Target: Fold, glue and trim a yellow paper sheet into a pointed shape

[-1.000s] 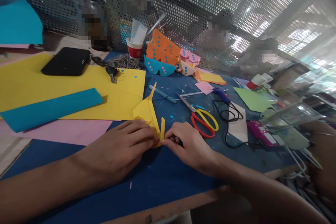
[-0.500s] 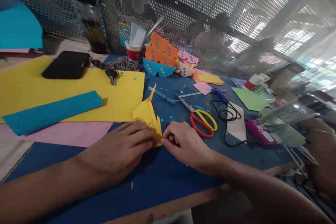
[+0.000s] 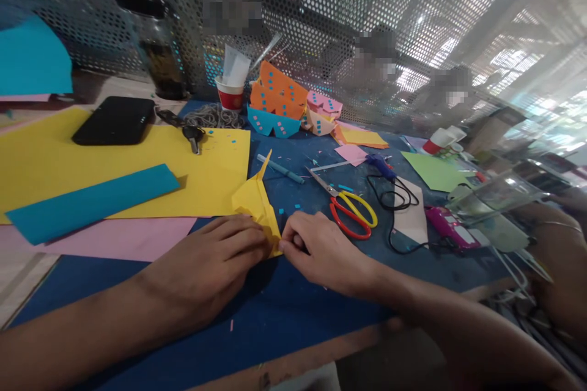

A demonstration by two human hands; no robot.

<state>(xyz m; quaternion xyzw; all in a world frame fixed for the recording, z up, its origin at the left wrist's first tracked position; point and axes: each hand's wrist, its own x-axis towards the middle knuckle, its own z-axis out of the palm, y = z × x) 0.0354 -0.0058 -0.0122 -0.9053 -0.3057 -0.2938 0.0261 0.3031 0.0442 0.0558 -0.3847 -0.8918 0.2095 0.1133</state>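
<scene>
A folded yellow paper (image 3: 257, 198) with a thin pointed tip lies on the blue tabletop. My left hand (image 3: 224, 247) rests over its lower part, fingers together and holding it down. At the paper's lower right edge, the thumb and index finger of my right hand (image 3: 316, 247) are pinched together; the remaining fingers curl in. The lower left of the paper is hidden under my left hand. Scissors (image 3: 351, 211) with red and yellow handles lie just beyond my right hand, near a capped blue pen (image 3: 280, 169).
Left are a large yellow sheet (image 3: 211, 177), a folded blue strip (image 3: 96, 201), a black phone (image 3: 114, 121) and keys (image 3: 193, 137). Dotted paper shapes (image 3: 277, 95) stand behind. A glue gun (image 3: 380, 166), its cord and a pink power strip (image 3: 452, 229) lie right. Another person's arm (image 3: 557, 244) is at far right.
A narrow flap on the yellow paper's right side, raised before, now lies flatter along the edge. Both hands stay in nearly the same place; the view has shifted slightly.
</scene>
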